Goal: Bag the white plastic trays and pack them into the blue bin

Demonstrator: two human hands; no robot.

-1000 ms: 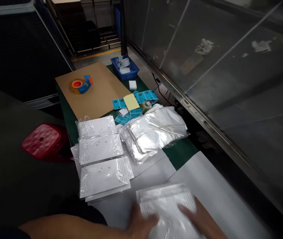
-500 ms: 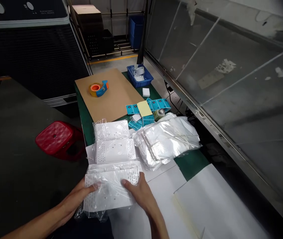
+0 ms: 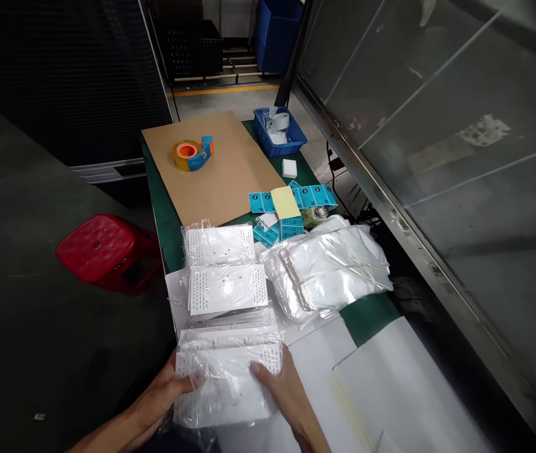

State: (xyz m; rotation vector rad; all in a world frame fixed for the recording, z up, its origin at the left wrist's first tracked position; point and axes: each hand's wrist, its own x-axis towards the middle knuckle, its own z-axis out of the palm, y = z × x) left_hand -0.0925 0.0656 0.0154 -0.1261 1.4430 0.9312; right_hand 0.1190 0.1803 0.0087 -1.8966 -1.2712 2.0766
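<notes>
A stack of white slotted panels in clear plastic bags (image 3: 225,384) is held at the near end of the table. My left hand (image 3: 168,385) is closed on its left edge, thumb over the front and the other fingers hidden behind. On the opposite edge, my right hand (image 3: 287,389) grips in the same way, its thumb pressed on the plastic. The stack tilts so that its front face shows. Just beyond it lie more bagged white panels, one panel (image 3: 228,289) nearer and another panel (image 3: 221,244) farther off.
To the right is a pile of clear plastic bags (image 3: 338,267). Farther back are blue labels (image 3: 312,196), a yellow paper (image 3: 285,202), a tape dispenser (image 3: 192,153) on cardboard (image 3: 230,182) and a blue bin (image 3: 280,148). A red stool (image 3: 98,242) stands left; a grey panel wall (image 3: 438,126) rises right.
Both hands have drawn the stack slightly nearer to me, widening the gap to the bagged panels behind it. The camera view has tilted down a little.
</notes>
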